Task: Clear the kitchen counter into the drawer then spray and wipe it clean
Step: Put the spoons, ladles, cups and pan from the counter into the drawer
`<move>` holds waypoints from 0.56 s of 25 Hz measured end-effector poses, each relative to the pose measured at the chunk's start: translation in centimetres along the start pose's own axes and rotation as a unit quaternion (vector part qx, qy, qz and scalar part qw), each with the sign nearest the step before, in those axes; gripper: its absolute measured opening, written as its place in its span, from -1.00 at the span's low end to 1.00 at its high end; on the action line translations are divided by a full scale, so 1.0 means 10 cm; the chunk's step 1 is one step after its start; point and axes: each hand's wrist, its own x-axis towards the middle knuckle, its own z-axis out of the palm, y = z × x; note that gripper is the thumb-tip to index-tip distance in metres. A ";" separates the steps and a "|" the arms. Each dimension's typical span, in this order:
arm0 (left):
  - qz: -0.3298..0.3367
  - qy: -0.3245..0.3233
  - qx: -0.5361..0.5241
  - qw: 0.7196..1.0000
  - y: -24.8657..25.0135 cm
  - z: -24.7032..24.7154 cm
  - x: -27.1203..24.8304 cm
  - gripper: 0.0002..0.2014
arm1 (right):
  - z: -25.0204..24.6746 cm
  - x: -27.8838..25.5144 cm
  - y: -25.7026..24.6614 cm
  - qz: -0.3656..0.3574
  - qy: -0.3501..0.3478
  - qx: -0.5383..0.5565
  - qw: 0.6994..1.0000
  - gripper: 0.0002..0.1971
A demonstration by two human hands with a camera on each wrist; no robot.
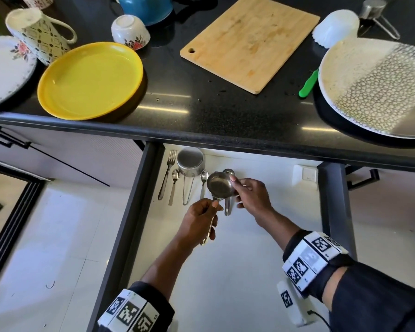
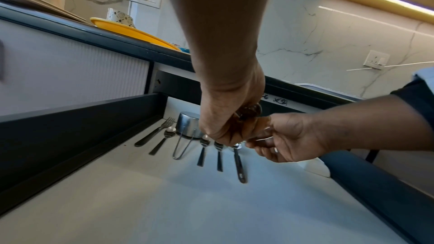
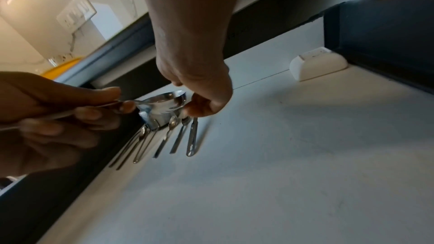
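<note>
Nearest, our left hand point(image 1: 199, 219) grips the handle of a steel measuring cup point(image 1: 219, 185) held over the open drawer point(image 1: 249, 248); our right hand point(image 1: 250, 195) pinches its rim. We judge it light, rigid, slippery; the handle is the surest hold. Beyond, the bench point(image 1: 201, 109) carries a yellow plate point(image 1: 89, 80).

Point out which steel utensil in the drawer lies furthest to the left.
The fork. It lies beside the drawer's left wall, the only piece with tines; the spoons and the upturned steel cup all lie to its right.

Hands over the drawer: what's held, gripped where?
One small steel measuring cup: left hand grips its flat handle, right hand pinches the bowl's rim.
</note>
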 end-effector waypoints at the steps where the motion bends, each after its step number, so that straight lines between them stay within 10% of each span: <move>1: 0.006 -0.017 -0.001 1.000 0.04 0.08 0.01 -0.68 | -0.06 -0.08 -0.04 0.026 -0.045 0.051 0.997 -0.67; 14: -0.028 -0.071 0.344 0.936 -0.25 0.44 0.39 -0.59 | -0.41 0.57 0.05 0.103 0.044 -0.026 0.993 -0.82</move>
